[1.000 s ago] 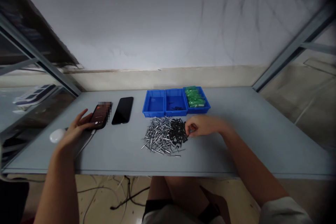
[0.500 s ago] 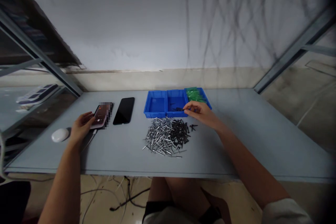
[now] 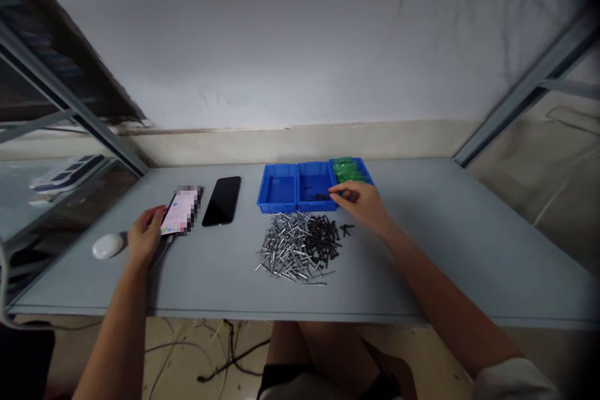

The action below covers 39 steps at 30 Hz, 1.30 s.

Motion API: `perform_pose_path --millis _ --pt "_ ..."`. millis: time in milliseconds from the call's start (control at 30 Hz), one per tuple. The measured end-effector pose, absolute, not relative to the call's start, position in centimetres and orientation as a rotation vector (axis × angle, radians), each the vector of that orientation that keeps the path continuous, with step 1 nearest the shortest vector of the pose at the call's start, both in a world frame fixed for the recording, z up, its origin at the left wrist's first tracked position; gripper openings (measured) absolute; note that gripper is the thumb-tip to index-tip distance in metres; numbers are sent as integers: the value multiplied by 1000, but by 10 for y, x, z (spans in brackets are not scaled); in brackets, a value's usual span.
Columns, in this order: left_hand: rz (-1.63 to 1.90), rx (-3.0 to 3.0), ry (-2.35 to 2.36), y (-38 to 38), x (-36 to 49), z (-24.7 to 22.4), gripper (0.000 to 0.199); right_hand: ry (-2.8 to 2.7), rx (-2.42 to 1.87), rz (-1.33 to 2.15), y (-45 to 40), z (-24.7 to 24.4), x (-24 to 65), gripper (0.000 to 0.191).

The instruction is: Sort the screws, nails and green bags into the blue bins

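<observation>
White, a rounded object (image 3: 107, 245) is set left of the left hand (image 3: 145, 234), whose fingers are laid on the left edge of a lit phone (image 3: 177, 214); whether it is gripped cannot be told. A dark phone (image 3: 222, 201) is separated by a wide gap from heaped silver pins (image 3: 284, 247) and black screws (image 3: 323, 240), before the blue trays (image 3: 276, 207). Over the near right corner of the middle tray (image 3: 312, 206), the right hand (image 3: 360, 201) is held, thumb and forefinger close; anything pinched cannot be told. Farther right, broad desk (image 3: 469, 237) is seen.
</observation>
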<state>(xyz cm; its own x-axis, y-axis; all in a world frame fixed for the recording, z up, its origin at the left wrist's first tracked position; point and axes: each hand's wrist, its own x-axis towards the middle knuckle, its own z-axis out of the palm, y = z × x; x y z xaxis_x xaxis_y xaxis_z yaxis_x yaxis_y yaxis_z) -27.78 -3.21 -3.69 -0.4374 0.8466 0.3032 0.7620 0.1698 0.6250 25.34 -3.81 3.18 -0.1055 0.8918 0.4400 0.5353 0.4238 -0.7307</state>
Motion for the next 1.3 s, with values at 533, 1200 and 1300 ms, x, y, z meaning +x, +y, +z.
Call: perform_pose_path --millis 533,1200,1300 --pt "927 1700 2304 -41 -252 -16 45 -1885 -1293 514 -40 29 248 21" --pt "979 1610 2513 -42 -257 -17 45 -2429 -1364 772 -46 47 281 7" --pt "981 1662 2479 -42 -257 -17 46 -2505 -1440 814 -45 43 287 7"
